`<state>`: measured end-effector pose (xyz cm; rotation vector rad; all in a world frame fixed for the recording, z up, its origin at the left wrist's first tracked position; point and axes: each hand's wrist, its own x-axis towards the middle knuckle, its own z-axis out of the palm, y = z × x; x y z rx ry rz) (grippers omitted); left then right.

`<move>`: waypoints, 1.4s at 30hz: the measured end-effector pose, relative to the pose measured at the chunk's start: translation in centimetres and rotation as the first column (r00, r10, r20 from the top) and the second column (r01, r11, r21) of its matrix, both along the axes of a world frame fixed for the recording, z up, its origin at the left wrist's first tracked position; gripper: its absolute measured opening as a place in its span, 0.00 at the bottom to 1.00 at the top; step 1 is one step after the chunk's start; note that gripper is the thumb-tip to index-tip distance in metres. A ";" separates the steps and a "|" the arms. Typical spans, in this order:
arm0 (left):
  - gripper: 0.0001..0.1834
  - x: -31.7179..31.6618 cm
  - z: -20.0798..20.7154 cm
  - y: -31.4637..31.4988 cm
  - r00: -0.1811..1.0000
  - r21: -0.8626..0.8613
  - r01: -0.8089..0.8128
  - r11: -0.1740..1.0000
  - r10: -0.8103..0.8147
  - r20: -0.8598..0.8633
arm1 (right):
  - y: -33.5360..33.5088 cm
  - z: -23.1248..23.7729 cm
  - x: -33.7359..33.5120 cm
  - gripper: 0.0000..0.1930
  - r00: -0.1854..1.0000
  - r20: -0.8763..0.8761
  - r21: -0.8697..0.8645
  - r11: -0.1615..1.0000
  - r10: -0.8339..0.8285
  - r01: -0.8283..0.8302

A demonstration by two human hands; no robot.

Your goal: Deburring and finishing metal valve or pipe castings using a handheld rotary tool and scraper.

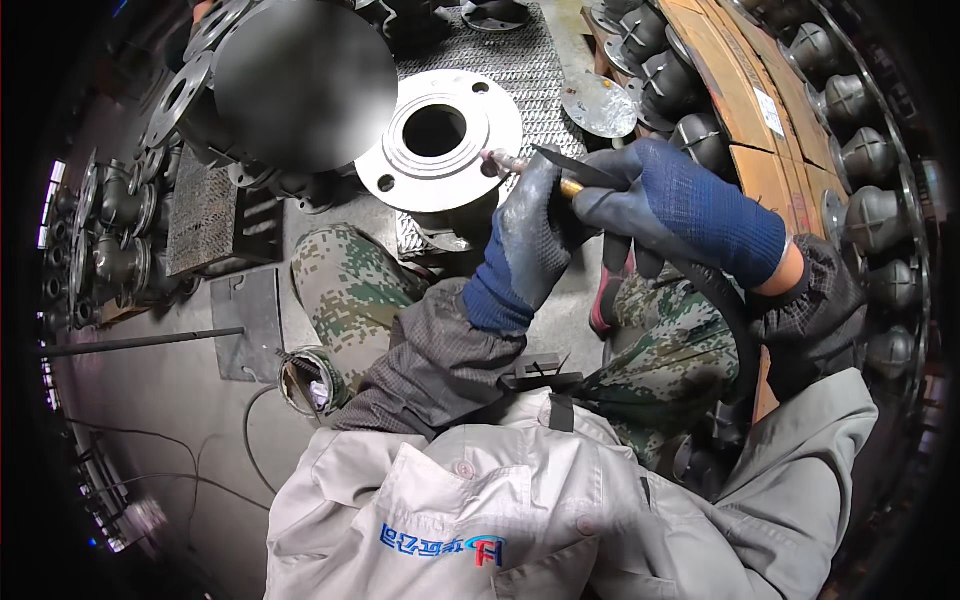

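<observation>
In front of me, a pale metal flange (478, 120) faces up, with a round bore in its middle and bolt holes around it. My left hand (525, 230), in a grey-and-blue work glove, is closed around the front of a slim air die grinder (570, 187). The gloved right hand (665, 195) grips its rear, by the brass-coloured fitting and black lever. The grinder's small pinkish tip (493, 160) is at the flange's right bolt hole; whether it touches the edge, I cannot tell. A black hose (725, 300) runs down from under my right hand.
The flange rests over a textured metal stand (530, 60). Dark valve bodies (120, 195) crowd the left; cardboard (770, 170) and more castings (870, 155) line the right. A rod (150, 342) and cables (195, 475) lie at left. A blurred patch hides part of the far left.
</observation>
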<state>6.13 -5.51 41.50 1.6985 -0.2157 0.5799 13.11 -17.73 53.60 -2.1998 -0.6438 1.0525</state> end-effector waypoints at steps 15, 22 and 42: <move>0.32 2.0 0.8 -1.3 0.881 -0.988 0.026 0.152 -0.470 -0.049 | 2.0 3.1 2.6 0.14 0.916 0.196 -0.147 0.934 0.349 -0.325; 0.33 3.0 1.1 -1.7 0.879 -0.986 -0.056 0.159 -0.461 -0.124 | 2.4 4.3 2.9 0.15 0.930 0.193 -0.277 0.926 0.314 -0.256; 0.23 0.4 0.5 -0.8 0.828 -0.972 0.087 0.220 -0.558 -0.052 | -1.0 -2.1 -0.8 0.18 0.953 0.280 0.147 0.976 0.116 -0.162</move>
